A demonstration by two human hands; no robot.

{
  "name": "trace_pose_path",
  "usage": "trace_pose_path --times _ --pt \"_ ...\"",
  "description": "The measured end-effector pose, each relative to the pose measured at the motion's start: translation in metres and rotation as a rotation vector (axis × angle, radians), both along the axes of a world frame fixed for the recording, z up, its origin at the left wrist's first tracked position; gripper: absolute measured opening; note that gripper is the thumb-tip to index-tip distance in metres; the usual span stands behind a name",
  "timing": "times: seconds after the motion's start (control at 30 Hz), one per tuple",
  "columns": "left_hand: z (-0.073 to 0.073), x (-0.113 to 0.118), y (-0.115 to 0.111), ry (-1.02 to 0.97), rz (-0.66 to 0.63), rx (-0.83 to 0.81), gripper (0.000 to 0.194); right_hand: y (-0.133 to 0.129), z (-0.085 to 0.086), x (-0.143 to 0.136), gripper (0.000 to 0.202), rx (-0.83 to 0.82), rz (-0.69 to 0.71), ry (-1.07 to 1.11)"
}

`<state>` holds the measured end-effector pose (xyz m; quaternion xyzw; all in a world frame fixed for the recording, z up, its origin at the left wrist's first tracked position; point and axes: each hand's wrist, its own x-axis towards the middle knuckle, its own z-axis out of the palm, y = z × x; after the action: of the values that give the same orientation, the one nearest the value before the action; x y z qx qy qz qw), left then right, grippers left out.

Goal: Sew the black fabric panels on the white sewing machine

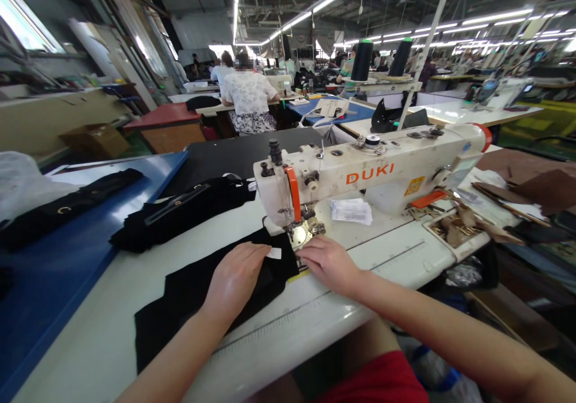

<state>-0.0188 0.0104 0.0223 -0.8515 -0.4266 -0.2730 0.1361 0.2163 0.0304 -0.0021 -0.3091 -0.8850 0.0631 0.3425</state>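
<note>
My left hand (234,276) rests over a black fabric piece (180,298) on the sewing machine bed, its fingers closed. A small white label (274,253) sticks out from those fingertips above the cloth. Beside the needle area, my right hand (332,264) has its fingers drawn together at the right edge of the fabric; what is between them is hidden. The white sewing machine (324,178), marked DUKI, stands just beyond both hands. Its lamp lights the round metal plate by the presser foot (299,234).
Stacked white labels (351,211) lie under the machine arm. Folded black pieces (184,208) lie at the left, near a blue table (76,259). A small bin (454,232) with brown scraps is set in the tabletop at right. Another person (249,97) sits further ahead.
</note>
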Motion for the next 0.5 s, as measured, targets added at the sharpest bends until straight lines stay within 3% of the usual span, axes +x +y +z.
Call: trace_pose_path --times 0.13,0.23,0.5 --pt "-0.011 0.004 0.011 0.124 -0.012 -0.063 0.034 -0.012 -0.002 -0.006 0.023 0.018 0.143 -0.177" --pt "-0.018 0.005 0.009 0.200 -0.030 -0.119 0.032 -0.021 -0.003 -0.009 0.026 -0.007 0.142 -0.251" --pt "-0.007 0.013 0.008 0.242 -0.101 -0.236 0.030 -0.024 -0.002 -0.007 0.027 -0.054 0.145 -0.282"
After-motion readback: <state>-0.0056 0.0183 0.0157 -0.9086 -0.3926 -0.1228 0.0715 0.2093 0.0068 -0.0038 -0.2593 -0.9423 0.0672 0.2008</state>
